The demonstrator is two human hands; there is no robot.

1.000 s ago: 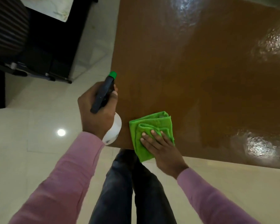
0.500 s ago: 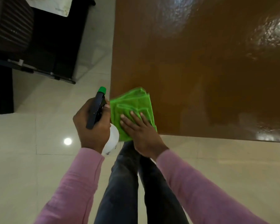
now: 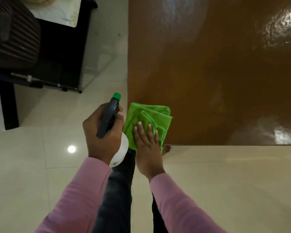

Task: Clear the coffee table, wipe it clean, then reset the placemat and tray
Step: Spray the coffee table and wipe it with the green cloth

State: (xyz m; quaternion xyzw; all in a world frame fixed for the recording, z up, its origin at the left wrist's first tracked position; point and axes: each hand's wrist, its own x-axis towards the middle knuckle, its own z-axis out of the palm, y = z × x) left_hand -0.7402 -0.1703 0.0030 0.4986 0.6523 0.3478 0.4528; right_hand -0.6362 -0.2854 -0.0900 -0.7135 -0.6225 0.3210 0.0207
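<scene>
The glossy brown coffee table (image 3: 217,64) fills the upper right, its top bare and streaked with wet shine. A folded green cloth (image 3: 148,118) lies on the table's near left corner. My right hand (image 3: 147,148) presses flat on the cloth with straight fingers. My left hand (image 3: 102,133) grips a spray bottle (image 3: 110,118) just off the table's left edge; the bottle has a dark trigger head, a green nozzle and a white body below my fist.
Pale tiled floor (image 3: 40,165) surrounds the table. A dark chair or cabinet (image 3: 15,39) with black legs stands at the upper left, a white cloth-covered surface (image 3: 60,12) behind it. My legs and one bare foot (image 3: 166,149) stand at the table's near edge.
My right hand slid the green cloth left along the near edge to the table's left corner and now a little further onto the top. The spray bottle stays gripped in my left hand.
</scene>
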